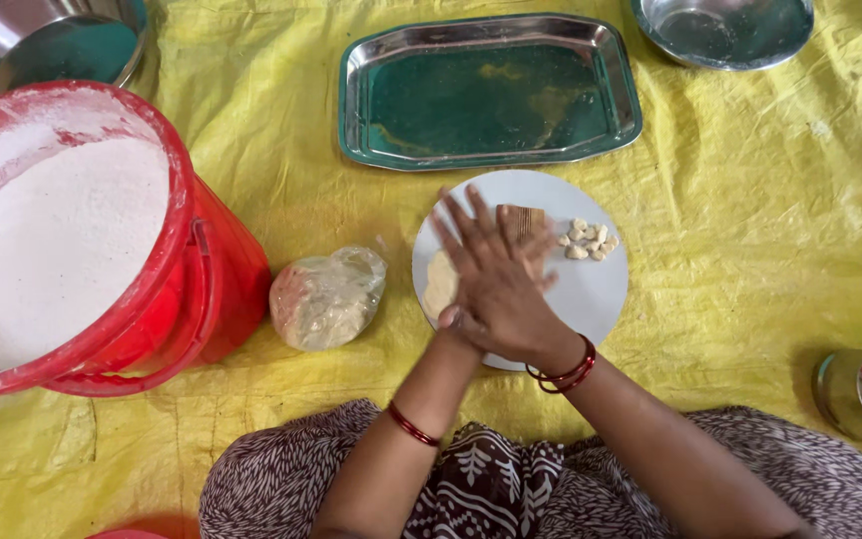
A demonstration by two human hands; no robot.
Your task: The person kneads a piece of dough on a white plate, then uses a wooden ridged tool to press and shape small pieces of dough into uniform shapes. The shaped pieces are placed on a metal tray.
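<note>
Right hand (496, 289) lies on top, fingers spread and flat, palm down, pressed against the left hand (534, 258) beneath it; only the left fingertips show past the right hand's edge, so how far the left one is open can't be told. Both hands sit over a round white plate (596, 294) on the yellow plastic sheet (750, 220). Whether anything is squeezed between the palms is hidden. A pale flattened piece of dough (439, 282) lies on the plate's left side, just beside the right hand, partly covered by it. A small brown ridged comb-like tool (523, 220) rests on the plate's upper part, touching or just beside the fingertips. A little heap of small shaped dough bits (585, 240) sits on the plate right of the tool. Dough lump wrapped in clear plastic (326, 297) lies left of the plate, between it and a red bucket of white flour (82, 240). Empty steel tray (489, 92) beyond the plate; steel bowl (722, 30) top right. Red bangles on both wrists.
</note>
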